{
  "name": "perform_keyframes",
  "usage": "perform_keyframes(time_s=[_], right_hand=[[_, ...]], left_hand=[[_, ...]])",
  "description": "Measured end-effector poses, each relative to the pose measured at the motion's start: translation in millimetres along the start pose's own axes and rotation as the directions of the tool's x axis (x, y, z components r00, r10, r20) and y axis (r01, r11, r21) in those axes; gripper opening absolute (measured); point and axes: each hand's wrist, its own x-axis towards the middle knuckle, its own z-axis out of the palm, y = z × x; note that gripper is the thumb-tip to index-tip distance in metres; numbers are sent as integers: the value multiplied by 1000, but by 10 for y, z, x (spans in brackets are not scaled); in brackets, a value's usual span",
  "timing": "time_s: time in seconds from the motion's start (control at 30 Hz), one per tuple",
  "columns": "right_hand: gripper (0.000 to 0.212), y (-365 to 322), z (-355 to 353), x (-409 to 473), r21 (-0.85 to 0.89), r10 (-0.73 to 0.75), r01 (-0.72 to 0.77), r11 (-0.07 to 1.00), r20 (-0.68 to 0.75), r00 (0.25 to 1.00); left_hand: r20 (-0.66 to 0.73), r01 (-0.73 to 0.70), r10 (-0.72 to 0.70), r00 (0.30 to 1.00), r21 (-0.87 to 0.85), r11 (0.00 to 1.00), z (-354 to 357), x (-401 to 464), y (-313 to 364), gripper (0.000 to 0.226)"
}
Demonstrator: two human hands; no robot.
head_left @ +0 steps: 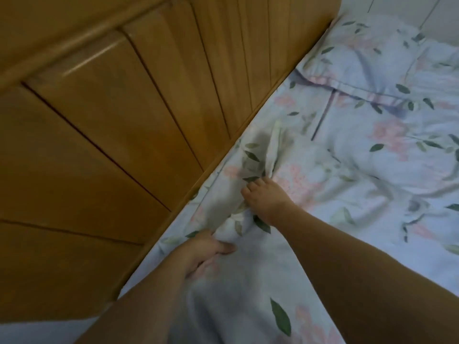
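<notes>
Across upper left of frame: honey-brown panelled wooden headboard point(124, 120), meeting bed edge on diagonal. Lower right half: pale blue floral cotton bedsheet point(347, 244), wrinkled, bunched into ridge beside headboard at centre. Left hand point(206, 254), lower centre, grasps near end of ridge, thumb on top. Right hand point(260, 199), centre, fingers curled, pinches same ridge. Matching floral pillow point(385, 65) upper right; white tiled wall point(402, 6) behind.

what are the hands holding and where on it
Both hold the floral sheet, along a bunched ridge beside the wooden headboard: the left hand grips its near end, and the right hand pinches it farther up.
</notes>
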Motion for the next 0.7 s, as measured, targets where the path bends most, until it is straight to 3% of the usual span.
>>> perform_keyframes(time_s=[0.07, 0.2, 0.3, 0.4, 0.47, 0.57, 0.6, 0.63, 0.7], right_hand=[[35, -127, 187, 228, 59, -45, 47, 997, -40, 998], [40, -308, 445, 582, 157, -143, 164, 974, -139, 980], [54, -289, 524, 580, 223, -131, 164, 961, -157, 979], [65, 24, 562, 447, 346, 152, -97, 933, -136, 979], [69, 313, 639, 327, 385, 382, -330, 862, -65, 922], [71, 623, 724, 160, 466, 732, -674, 573, 79, 676], [72, 679, 742, 117, 482, 792, -731, 483, 116, 599], [73, 689, 750, 96, 481, 810, -754, 448, 139, 570], [74, 683, 799, 72, 456, 780, -737, 498, 136, 611]], left_hand=[[-42, 10, -10, 999, -9, 1000, -148, 226, -184, 75], [-20, 35, -35, 999, -11, 999, -391, 555, -452, 65], [76, 145, -145, 987, 6, 989, -448, 555, -427, 74], [141, 202, -193, 971, -57, 978, -433, 637, -114, 75], [167, 125, -86, 982, -241, 962, -347, 794, 264, 61], [146, 35, 30, 989, -421, 907, -112, 1057, 873, 43], [98, 0, 44, 994, -412, 911, -25, 1161, 1017, 41], [12, -55, 63, 998, -346, 936, 29, 1250, 1116, 39], [-239, -185, 159, 958, -89, 979, 74, 1469, 1204, 37]])
